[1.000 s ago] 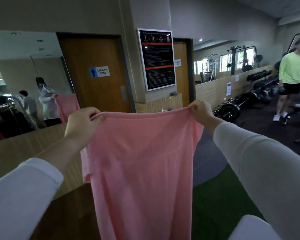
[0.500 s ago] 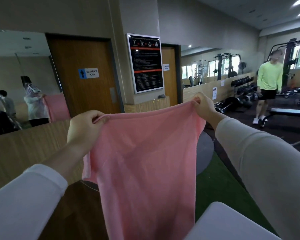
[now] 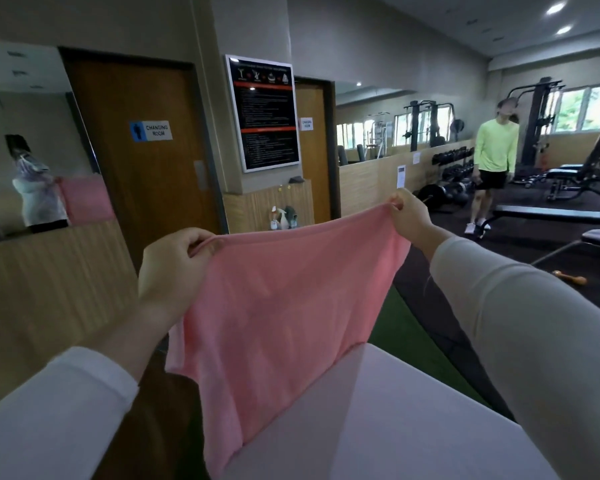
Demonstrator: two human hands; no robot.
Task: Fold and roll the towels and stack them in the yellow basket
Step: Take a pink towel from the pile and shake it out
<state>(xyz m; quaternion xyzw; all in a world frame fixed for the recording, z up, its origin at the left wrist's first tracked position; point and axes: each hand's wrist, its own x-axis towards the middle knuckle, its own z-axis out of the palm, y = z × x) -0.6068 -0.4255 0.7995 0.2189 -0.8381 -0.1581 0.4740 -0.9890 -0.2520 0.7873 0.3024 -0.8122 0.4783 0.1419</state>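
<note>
The pink towel (image 3: 284, 306), pinched at its top corners by left hand (image 3: 174, 268) and right hand (image 3: 409, 220), is best laid taut onto the bench (image 3: 413, 427).

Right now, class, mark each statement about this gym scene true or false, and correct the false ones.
1. The left hand and right hand each pinch the pink towel at its top edge. True.
2. The towel is rolled tight. False: it hangs spread open.
3. A person in a lime top stands near a black bench. True.
4. The door sign reads STAFF ONLY. False: it reads CHANGING ROOM.
</note>
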